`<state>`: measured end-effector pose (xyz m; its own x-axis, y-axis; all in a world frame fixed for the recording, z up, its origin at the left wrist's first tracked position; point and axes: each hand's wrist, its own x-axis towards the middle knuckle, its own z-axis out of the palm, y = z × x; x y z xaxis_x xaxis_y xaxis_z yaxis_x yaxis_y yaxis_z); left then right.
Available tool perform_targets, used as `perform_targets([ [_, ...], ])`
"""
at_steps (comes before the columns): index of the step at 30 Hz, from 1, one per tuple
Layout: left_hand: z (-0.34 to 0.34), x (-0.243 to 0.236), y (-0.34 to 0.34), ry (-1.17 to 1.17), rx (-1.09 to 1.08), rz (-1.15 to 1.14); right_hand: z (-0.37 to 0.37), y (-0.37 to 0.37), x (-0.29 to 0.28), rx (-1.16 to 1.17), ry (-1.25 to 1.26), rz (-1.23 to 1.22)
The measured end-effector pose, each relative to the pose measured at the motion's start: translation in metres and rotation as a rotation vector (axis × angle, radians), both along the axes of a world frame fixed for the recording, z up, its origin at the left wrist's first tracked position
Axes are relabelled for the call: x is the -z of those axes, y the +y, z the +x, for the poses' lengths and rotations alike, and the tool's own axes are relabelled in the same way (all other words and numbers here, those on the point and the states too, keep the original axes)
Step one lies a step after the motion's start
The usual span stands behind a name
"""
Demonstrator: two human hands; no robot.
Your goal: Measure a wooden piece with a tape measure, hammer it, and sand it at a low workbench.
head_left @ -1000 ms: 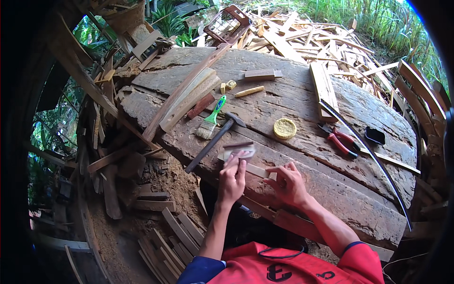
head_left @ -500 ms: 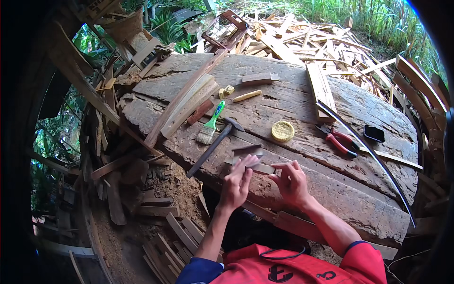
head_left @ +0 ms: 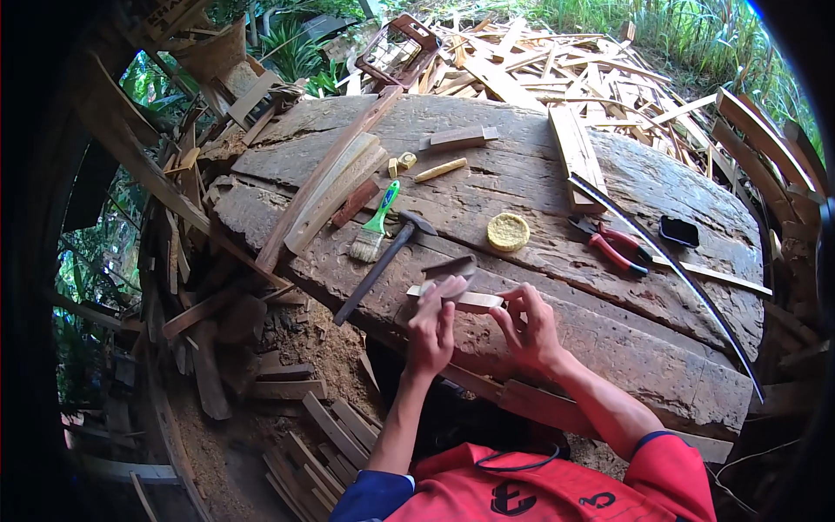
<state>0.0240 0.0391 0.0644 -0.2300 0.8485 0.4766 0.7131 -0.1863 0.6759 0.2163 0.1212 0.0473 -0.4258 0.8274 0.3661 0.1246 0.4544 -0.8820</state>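
My left hand (head_left: pixel 428 335) is on a blurred dark block (head_left: pixel 456 268) with a pale lower part, over a light wooden strip (head_left: pixel 474 303). My right hand (head_left: pixel 532 335) pinches the strip's right end. Both are near the front of the weathered plank bench (head_left: pixel 661 365). Just left of them lie a hammer (head_left: pixel 372 274) and a green-handled paintbrush (head_left: pixel 376 224). Beyond them sits a round yellow shallow object (head_left: pixel 508 231). The left fingertips are smeared by motion.
Red-handled pliers (head_left: pixel 617 257), a small black box (head_left: pixel 678 231), a long thin curved strip (head_left: pixel 696 287) and timber (head_left: pixel 576 157) lie rightward. Boards (head_left: pixel 335 200) and small wooden pieces (head_left: pixel 439 170) lie behind. Offcut piles (head_left: pixel 531 61) and a crate (head_left: pixel 396 48) surround the bench.
My left hand and the blurred block have moved slightly right along the strip relative to the hammer. My right hand still holds the strip's end. The whole view has shifted slightly.
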Motion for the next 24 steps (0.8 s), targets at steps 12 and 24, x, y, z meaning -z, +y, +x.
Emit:
perform_targets([
  [12,-0.029,0.025,0.017,0.148,-0.117,-0.1,-0.003,-0.003,-0.006,-0.025,0.035,-0.111],
  [24,-0.02,0.015,0.006,0.063,-0.166,-0.138,-0.004,0.001,0.001,-0.036,0.117,-0.081],
])
